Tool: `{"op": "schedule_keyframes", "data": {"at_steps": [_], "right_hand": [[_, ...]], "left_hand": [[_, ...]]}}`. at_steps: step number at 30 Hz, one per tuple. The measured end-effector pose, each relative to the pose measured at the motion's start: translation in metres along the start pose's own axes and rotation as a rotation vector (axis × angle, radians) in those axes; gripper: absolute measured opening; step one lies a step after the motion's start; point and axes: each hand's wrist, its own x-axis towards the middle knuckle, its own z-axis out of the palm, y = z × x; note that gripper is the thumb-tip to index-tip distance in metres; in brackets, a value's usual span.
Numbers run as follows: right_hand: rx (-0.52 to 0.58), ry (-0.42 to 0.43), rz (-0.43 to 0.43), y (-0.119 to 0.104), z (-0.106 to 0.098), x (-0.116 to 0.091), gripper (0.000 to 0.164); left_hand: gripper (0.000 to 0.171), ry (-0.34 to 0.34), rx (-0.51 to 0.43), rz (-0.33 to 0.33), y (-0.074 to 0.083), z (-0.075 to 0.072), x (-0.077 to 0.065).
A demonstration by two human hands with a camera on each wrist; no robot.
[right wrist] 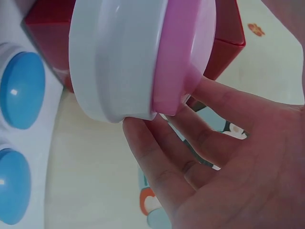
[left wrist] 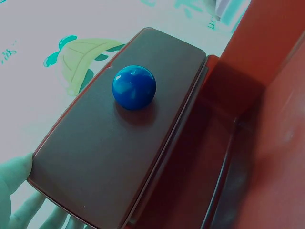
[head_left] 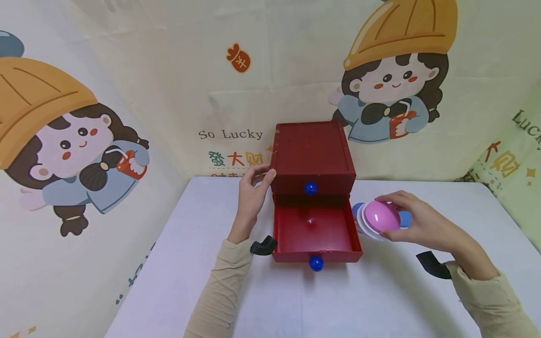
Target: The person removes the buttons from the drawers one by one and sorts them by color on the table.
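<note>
My right hand (head_left: 412,220) grips a round push button with a pink dome (head_left: 382,216) and a white base (right wrist: 114,57), to the right of a red drawer box (head_left: 313,148). Its fingers and thumb hold the button by the rim, and the button is lifted above the table in the right wrist view. My left hand (head_left: 253,195) rests against the left side of the box, thumb at the front corner. The lower drawer (head_left: 313,230) is pulled out with nothing inside; the upper drawer's front with its blue knob (left wrist: 134,88) is closed.
Two blue-domed buttons (right wrist: 22,90) stand on the white table (head_left: 211,225), partly behind the held one in the head view. The open drawer's blue knob (head_left: 316,264) juts toward the front. A cloth wall (head_left: 296,94) with cartoon prints rises behind the table.
</note>
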Motion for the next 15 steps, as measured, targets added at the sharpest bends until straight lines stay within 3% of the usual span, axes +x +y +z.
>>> {"op": "schedule_keyframes", "data": {"at_steps": [15], "right_hand": [[0.048, -0.042, 0.033, 0.018, 0.019, -0.006, 0.08]], "left_hand": [[0.038, 0.002, 0.014, -0.003, 0.001, 0.0, 0.0]]}}
